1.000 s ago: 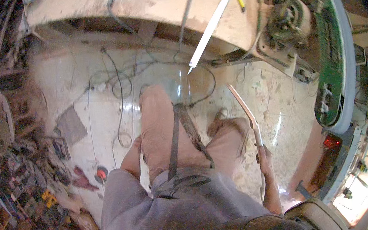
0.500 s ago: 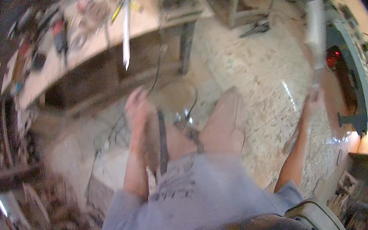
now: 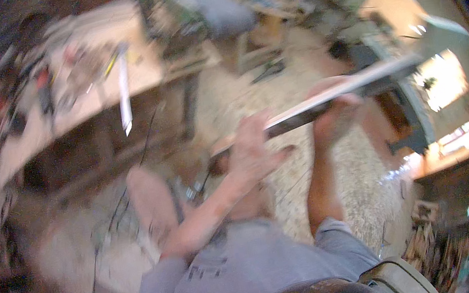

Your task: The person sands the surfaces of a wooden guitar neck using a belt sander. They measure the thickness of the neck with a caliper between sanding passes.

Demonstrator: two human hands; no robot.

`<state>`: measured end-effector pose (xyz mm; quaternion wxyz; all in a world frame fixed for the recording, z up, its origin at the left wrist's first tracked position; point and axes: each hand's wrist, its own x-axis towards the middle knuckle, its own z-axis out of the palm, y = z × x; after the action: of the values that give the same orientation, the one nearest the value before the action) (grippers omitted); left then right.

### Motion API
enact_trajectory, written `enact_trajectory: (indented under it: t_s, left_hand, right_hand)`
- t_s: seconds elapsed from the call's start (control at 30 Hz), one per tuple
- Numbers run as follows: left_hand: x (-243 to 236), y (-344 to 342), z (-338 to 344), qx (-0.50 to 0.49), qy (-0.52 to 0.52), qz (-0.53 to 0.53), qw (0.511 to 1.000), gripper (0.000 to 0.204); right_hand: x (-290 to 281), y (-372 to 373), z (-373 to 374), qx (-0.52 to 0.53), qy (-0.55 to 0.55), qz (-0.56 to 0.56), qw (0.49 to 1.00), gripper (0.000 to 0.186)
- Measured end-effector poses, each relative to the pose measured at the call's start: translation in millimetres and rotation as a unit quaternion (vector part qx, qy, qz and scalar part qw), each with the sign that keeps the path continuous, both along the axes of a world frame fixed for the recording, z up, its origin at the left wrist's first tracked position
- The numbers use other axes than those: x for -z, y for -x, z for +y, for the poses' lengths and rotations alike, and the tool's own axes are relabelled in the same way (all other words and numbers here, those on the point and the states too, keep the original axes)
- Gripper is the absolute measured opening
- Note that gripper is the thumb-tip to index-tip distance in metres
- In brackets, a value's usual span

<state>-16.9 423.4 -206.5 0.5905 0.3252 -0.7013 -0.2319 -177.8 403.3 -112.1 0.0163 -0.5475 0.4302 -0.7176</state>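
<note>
White strip, long and flat, crosses the centre right of my frame, tilted up toward the upper right. My left hand wraps its lower end with fingers loosely curled, and my right hand grips it further along. A cluttered workbench blurs at upper left.

Whole view motion-blurred. Long pale strip: kind unclear, far end lost in window glare. Right hand smeared, fingers indistinct. Tools on tabletop too blurred to ID. Bag cut off at bottom edge.
</note>
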Motion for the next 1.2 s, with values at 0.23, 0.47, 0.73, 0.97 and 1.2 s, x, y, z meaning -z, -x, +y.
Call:
enact_trajectory:
  t_s: [0.23,0.47,0.73,0.97,1.2]
  left_hand:
    - [23,-3,-43,0.058,-0.068,0.057,0.994,0.032]
    - [36,-18,-68,0.064,-0.140,0.050,0.987,0.032]
    - [49,-23,-90,0.068,-0.145,0.040,0.986,0.035]
    - [53,-7,-124,0.024,-0.111,0.064,0.991,0.034]
    - [85,4,-163,0.036,-0.114,0.082,0.989,0.040]
  right_hand:
    - [-97,2,-16,-0.155,0.062,-0.085,0.982,0.088]
    - [-186,3,-83,-0.230,-0.034,-0.070,0.970,0.104]
    - [-181,-21,-146,-0.354,0.037,-0.201,0.913,0.029]
    - [-161,-2,-158,-0.406,0.067,-0.211,0.887,0.027]
    - [-139,-28,-173,-0.319,0.081,-0.172,0.928,0.021]
